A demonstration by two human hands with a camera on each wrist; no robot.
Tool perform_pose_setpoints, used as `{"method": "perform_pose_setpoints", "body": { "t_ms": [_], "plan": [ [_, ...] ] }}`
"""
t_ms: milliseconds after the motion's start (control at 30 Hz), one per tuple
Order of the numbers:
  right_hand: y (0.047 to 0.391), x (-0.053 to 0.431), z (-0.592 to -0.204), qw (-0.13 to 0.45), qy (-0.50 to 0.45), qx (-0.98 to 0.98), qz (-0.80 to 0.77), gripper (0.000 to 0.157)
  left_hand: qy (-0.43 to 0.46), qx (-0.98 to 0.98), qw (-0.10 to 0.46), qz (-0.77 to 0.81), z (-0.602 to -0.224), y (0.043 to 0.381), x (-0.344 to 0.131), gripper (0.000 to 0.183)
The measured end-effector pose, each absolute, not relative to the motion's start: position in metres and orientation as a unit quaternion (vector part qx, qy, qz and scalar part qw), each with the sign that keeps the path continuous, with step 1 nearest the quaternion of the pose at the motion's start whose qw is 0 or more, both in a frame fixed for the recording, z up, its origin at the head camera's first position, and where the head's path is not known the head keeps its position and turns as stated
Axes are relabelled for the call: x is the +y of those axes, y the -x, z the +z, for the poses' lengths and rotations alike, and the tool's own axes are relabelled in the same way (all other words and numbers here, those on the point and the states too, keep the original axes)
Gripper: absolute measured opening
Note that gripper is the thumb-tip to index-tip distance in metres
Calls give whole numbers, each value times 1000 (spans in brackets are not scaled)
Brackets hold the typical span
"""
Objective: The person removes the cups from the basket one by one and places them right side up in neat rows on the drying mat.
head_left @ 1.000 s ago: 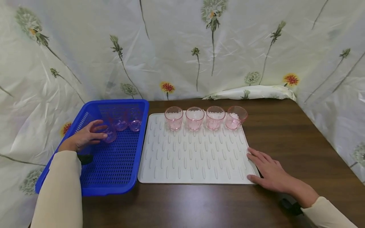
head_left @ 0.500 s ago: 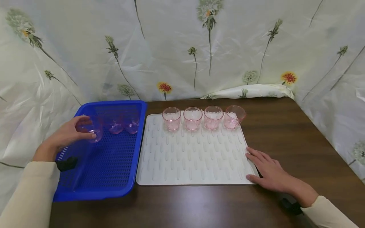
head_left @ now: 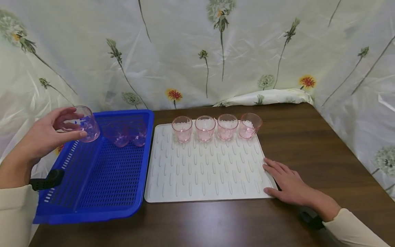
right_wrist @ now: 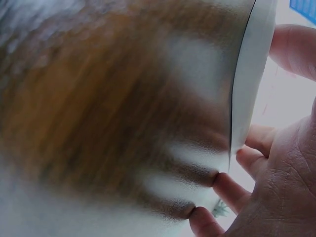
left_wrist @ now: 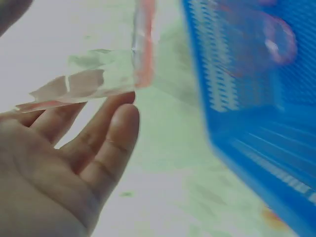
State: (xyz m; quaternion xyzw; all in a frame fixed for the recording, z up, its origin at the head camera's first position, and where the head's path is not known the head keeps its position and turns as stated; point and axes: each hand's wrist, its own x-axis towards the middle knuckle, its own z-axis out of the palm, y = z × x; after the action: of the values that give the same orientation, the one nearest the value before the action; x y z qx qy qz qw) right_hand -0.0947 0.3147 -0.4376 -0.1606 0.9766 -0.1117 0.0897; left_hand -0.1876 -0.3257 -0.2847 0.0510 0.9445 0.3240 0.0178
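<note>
Above the rear left side of the blue basket (head_left: 146,164), my left hand (head_left: 43,135) grips a clear pink glass (head_left: 89,127), tilted, between thumb and fingers. In the left wrist view, the glass (left_wrist: 89,74) shows beside the fingers, with the basket wall (left_wrist: 217,133) to the right. Two more pink glasses, one of them (head_left: 120,137), lie in the back of the basket. My right hand (head_left: 290,185) rests at the right edge of a white ridged mat (head_left: 203,171), fingers spread; in the right wrist view its fingertips (right_wrist: 232,190) touch the table and the mat's edge.
Several pink glasses (head_left: 205,128) stand in a row along the mat's back edge, the rightmost (head_left: 249,126) at its corner. Dark wooden table (head_left: 302,137) shows around the mat. A flower-print curtain (head_left: 172,51) hangs behind, its folded hem lying on the table's back edge.
My left hand has lifted a glass out of the basket, up and to the left. The basket's left side has come into fuller view. The right hand has stayed at the mat's edge.
</note>
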Motion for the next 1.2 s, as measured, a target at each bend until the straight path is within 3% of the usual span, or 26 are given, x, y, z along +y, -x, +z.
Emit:
{"method": "perform_pose_setpoints", "body": {
  "t_ms": [167, 333, 600, 967, 1200],
  "plan": [
    [94, 313, -438, 83, 166, 976, -112, 80, -67, 935, -68, 342, -261, 176, -299, 81],
    [92, 312, -438, 90, 165, 975, -116, 81, -100, 927, -93, 351, -249, 169, -269, 78],
    [88, 314, -436, 86, 157, 978, -111, 80, -171, 917, -59, 356, -247, 171, -230, 78],
    [91, 312, -433, 91, 167, 975, -111, 80, -195, 926, -1, 324, -257, 162, -199, 82],
    [91, 312, -434, 93, 158, 977, -110, 81, -241, 915, 30, 321, -264, 171, -146, 86]
  ]
}}
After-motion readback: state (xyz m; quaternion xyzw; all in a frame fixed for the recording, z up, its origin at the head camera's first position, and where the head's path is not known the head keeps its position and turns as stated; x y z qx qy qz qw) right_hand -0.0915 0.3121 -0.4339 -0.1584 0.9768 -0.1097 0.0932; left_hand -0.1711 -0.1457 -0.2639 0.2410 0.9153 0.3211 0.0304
